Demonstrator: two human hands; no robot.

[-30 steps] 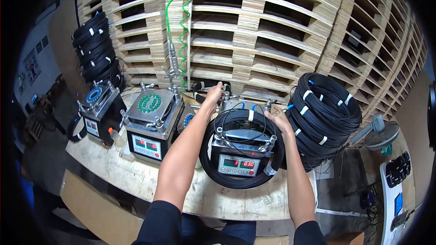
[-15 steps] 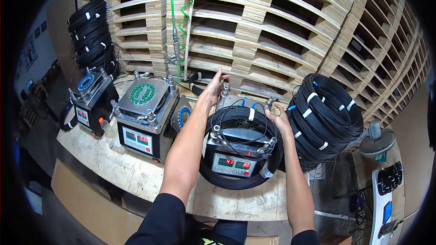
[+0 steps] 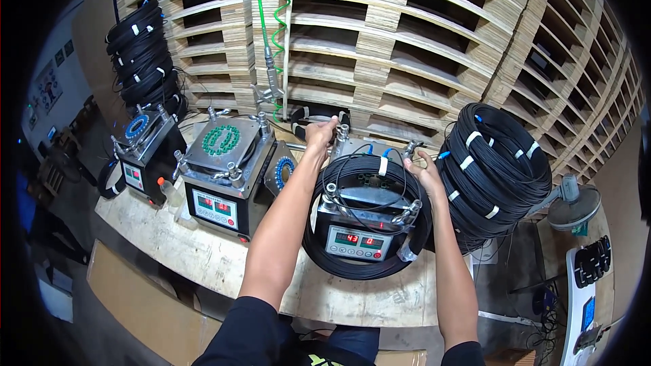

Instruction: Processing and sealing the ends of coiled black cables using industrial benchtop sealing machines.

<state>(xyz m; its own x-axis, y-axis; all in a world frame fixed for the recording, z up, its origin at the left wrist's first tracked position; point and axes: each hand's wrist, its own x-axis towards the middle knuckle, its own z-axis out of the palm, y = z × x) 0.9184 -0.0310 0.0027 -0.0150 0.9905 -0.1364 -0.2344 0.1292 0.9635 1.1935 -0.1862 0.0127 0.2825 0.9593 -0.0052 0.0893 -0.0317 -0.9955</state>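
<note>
A boxy metal polishing machine [image 3: 359, 213] with a lit red display stands before me. A black cable coil [image 3: 332, 268] with a white band hangs around its front, and blue-tipped cable ends [image 3: 386, 154] reach its top plate. My left hand [image 3: 320, 135] is closed at the back-left clamp post [image 3: 343, 134]; the part it grips is mostly hidden by the fingers. With bent fingers and thumb, my right hand [image 3: 426, 175] holds the lower side of the back-right clamp knob [image 3: 413, 149]. Two front clamp knobs [image 3: 408, 213] stand untouched.
Two similar machines [image 3: 220, 146] stand to the left, near a red-capped bottle [image 3: 168, 191]. Tall black coil stacks rise at right [image 3: 498, 176] and far left [image 3: 139, 54]. Wooden pallets [image 3: 380, 41] wall the back. A green spiral air hose [image 3: 279, 27] hangs with its air gun.
My left hand's outstretched fingers have curled in at the back-left post. My right hand stays at the back-right clamp with a slightly changed grip. The machine's display reading has changed. The view has shifted slightly.
</note>
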